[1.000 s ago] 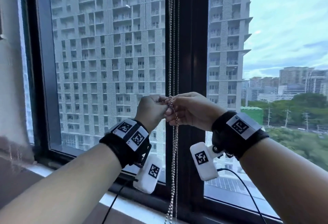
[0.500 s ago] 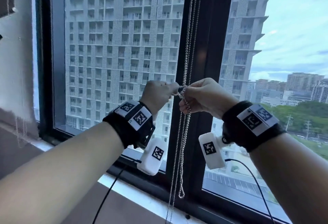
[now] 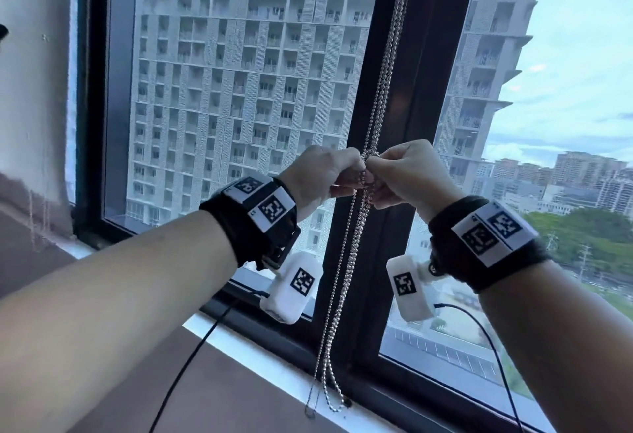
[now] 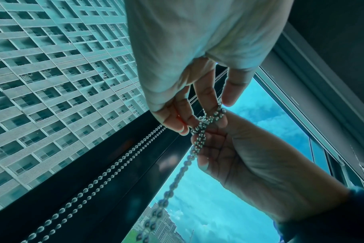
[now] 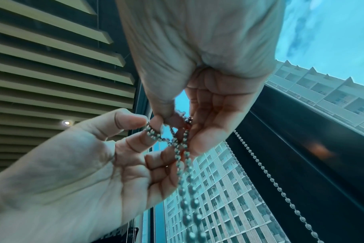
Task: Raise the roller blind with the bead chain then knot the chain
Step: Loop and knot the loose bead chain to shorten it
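Note:
A silver bead chain (image 3: pixel 378 103) hangs in several strands down the black window mullion (image 3: pixel 431 90); its bottom loops (image 3: pixel 330 398) reach the sill. At chest height my left hand (image 3: pixel 346 182) and right hand (image 3: pixel 375 180) meet at the chain, knuckles almost touching. In the left wrist view my left hand (image 4: pixel 202 113) pinches a twisted loop of chain (image 4: pixel 208 121) against the right hand's fingers (image 4: pixel 218 131). In the right wrist view my right hand (image 5: pixel 177 129) pinches the crossed strands (image 5: pixel 177 143), and a loop (image 5: pixel 154 133) wraps a left fingertip. The blind's fabric is not in the head view.
The window glass (image 3: pixel 239 90) is uncovered and shows a tall apartment block. A white sill (image 3: pixel 260 360) runs below the frame. A wall (image 3: pixel 30 90) stands at the left. Cables hang from both wrist cameras (image 3: pixel 291 288). Slatted ceiling (image 5: pixel 52 65) shows overhead.
Both hands have kept hold of the chain at the mullion. They have drawn closer together, and the chain between the fingertips is now bunched into a tighter twist.

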Tool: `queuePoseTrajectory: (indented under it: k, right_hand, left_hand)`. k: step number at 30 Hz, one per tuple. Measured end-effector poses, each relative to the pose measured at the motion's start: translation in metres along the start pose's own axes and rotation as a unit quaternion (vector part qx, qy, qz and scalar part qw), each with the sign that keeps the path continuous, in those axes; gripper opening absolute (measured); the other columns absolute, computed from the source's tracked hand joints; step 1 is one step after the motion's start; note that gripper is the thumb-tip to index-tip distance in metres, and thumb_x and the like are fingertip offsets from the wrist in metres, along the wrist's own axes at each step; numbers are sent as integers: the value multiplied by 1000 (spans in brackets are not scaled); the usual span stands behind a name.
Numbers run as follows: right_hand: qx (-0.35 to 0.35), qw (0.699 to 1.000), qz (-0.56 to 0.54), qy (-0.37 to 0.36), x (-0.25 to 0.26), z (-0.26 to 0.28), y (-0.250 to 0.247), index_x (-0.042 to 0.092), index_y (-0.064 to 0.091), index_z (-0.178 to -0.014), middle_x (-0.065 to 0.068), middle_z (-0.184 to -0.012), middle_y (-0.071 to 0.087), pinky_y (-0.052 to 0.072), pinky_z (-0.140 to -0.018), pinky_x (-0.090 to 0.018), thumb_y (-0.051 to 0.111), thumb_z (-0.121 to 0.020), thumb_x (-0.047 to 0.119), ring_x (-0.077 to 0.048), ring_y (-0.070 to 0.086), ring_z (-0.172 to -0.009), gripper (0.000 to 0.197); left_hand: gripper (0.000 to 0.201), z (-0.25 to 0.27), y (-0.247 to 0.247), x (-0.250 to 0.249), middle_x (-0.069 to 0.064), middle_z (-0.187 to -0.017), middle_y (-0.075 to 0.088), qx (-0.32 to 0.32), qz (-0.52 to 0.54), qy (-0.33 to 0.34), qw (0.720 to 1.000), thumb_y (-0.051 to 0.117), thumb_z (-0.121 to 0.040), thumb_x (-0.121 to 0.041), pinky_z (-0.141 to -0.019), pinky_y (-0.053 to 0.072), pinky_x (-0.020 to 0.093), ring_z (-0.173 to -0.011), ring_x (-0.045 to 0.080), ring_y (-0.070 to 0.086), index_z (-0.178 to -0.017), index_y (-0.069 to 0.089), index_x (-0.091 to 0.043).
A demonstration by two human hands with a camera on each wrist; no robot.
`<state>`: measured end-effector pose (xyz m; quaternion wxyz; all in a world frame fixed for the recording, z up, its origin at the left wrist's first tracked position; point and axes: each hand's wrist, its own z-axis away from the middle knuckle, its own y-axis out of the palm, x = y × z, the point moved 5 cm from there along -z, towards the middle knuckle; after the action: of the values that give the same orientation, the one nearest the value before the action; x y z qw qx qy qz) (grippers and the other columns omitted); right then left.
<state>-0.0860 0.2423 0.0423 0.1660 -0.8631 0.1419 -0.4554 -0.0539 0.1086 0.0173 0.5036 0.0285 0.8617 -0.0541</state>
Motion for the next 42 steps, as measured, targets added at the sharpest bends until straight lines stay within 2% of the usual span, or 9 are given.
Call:
queuePoseTrajectory:
  k: [12, 15, 20, 27, 33, 35, 37, 39, 42]
  right_hand:
    - [17, 1000, -1, -6, -2, 3, -8, 7, 66, -56, -7, -49, 62, 49, -41, -24, 72, -84, 13, -17, 56, -39, 29]
    - [20, 1000, 5, 0, -5, 1, -8, 9, 68, -59, -2, -47, 60, 46, -42, -23, 72, -83, 15, -13, 53, -38, 26]
    - [33, 999, -7, -4, -10, 3, -5, 8, 72, -68, 1, -48, 59, 44, -45, -24, 73, -85, 19, -13, 51, -44, 21]
    - [50, 998, -12, -18, -12, 6, -2, 9, 61, -61, -3, -51, 58, 45, -46, -28, 73, -87, 26, -17, 50, -47, 33]
    - [45, 997, -63, 16, -24, 5, -6, 8, 60, -71, -6, -57, 54, 46, -50, -30, 69, -90, 23, -18, 50, -53, 25]
    - [40, 996, -77, 22, -26, 5, -9, 7, 61, -76, -7, -61, 55, 47, -52, -29, 68, -91, 20, -16, 53, -55, 22]
    - [22, 996, -83, 18, -27, 4, -13, 5, 62, -78, -7, -63, 57, 48, -53, -30, 68, -91, 18, -16, 54, -57, 19]
    - [9, 995, -100, 16, -27, 4, -17, 5, 63, -76, -9, -66, 59, 50, -54, -29, 67, -91, 15, -17, 54, -58, 18]
    - [-1, 990, -139, 21, -25, 4, -19, 2, 65, -78, -13, -70, 64, 52, -54, -26, 68, -90, 10, -16, 57, -55, 15]
  left_hand:
    - [24, -1, 4, 4, 14, -82, 65, -19, -11, 19, 1000, 56, -90, -8, -72, 53, 25, -74, 17, 58, -87, 66, 13]
    - [21, -1, 3, 3, 16, -86, 67, -21, -12, 11, 1000, 58, -89, -10, -83, 53, 33, -83, 22, 58, -84, 68, 7]
    - [42, -7, -6, 9, 33, -101, 61, -53, -15, 7, 998, 63, -87, -13, -86, 52, 40, -88, 29, 58, -103, 56, 25]
    - [18, -5, -20, -8, 24, -101, 65, -98, 18, 48, 994, 59, -88, -17, -96, 48, 46, -96, 29, 58, -79, 68, -4]
    - [23, -15, -34, -37, 4, -70, 51, -45, 178, 7, 983, 50, -81, 5, -62, 49, 27, -63, 15, 51, -101, 59, -2]
    - [29, -17, -41, -33, -1, -64, 47, -28, 113, 8, 993, 53, -78, 5, -42, 38, 21, -50, 10, 42, -105, 55, -4]
    - [23, -14, -46, -27, 0, -64, 50, -29, -108, 46, 993, 58, -79, 3, -36, 32, 20, -43, 8, 38, -100, 55, -3]
    - [13, -14, -47, -13, 3, -67, 55, -26, -317, 74, 945, 63, -81, -1, -37, 34, 17, -45, 8, 42, -92, 58, -1]
    - [15, -15, -56, 21, 3, -66, 57, -23, -440, 27, 897, 70, -80, -17, -46, 37, 18, -54, 11, 47, -75, 63, -5]
